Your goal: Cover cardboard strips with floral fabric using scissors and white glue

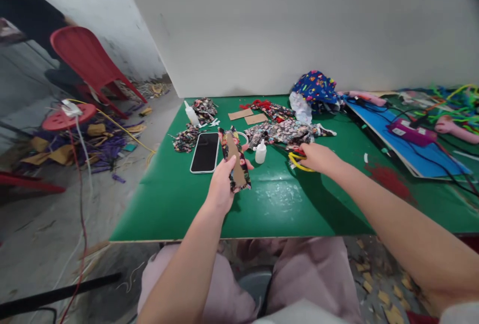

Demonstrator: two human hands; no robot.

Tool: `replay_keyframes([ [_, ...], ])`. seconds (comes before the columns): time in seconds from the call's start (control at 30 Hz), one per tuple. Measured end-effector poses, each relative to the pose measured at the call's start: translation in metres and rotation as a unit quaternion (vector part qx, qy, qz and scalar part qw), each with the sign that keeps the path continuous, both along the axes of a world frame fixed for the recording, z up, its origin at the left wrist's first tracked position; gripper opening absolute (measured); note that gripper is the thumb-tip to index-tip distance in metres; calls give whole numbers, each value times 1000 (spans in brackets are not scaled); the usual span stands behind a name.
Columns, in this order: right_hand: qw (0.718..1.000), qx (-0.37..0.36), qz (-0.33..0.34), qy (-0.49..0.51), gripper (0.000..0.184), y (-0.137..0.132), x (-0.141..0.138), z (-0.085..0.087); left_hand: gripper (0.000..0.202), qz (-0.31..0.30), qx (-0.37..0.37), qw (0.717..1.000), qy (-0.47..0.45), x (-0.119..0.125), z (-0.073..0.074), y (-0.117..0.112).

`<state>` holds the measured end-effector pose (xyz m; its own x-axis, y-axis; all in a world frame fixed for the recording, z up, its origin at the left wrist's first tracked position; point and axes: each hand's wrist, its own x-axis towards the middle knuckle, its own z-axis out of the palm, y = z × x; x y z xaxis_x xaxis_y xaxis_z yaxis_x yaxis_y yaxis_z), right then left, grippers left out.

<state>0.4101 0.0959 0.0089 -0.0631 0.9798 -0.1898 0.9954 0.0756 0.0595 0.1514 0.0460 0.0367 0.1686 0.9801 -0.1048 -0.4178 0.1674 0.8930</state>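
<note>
My left hand is closed around a narrow cardboard strip with dark floral fabric showing along its edges. It is held up over the green table, just right of a phone. My right hand grips the yellow handles of a pair of scissors low over the table, and the blades are hard to make out. A small white squeeze bottle stands between the hands. Behind the scissors lies a heap of floral fabric. A white ring shows behind the cardboard strip.
Cardboard pieces, fabric scraps and another white bottle lie farther back. A blue patterned bundle leans by the white board. At right are a blue folder, a purple device, pink glue guns and cords. A person sits at far left.
</note>
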Motion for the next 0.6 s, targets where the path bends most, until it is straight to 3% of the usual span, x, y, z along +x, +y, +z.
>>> replay_keyframes([
  [0.1, 998, 43, -31, 19, 23, -17, 10, 10, 37, 8, 10, 1000, -18, -4, 1, 0],
  [0.27, 969, 135, -89, 187, 40, -55, 7, 19, 38, 51, 24, 996, -71, -10, 5, 3],
  [0.4, 945, 219, 5, 242, 47, -72, -21, 22, 31, 114, 48, 987, -104, -17, 10, 6],
  [0.53, 890, 182, 71, 412, 48, -66, -61, 29, 21, 170, 88, 972, -133, -22, 16, 9],
  [0.6, 865, 198, 101, 449, 49, -56, -80, 31, 20, 177, 95, 969, -142, -21, 17, 9],
])
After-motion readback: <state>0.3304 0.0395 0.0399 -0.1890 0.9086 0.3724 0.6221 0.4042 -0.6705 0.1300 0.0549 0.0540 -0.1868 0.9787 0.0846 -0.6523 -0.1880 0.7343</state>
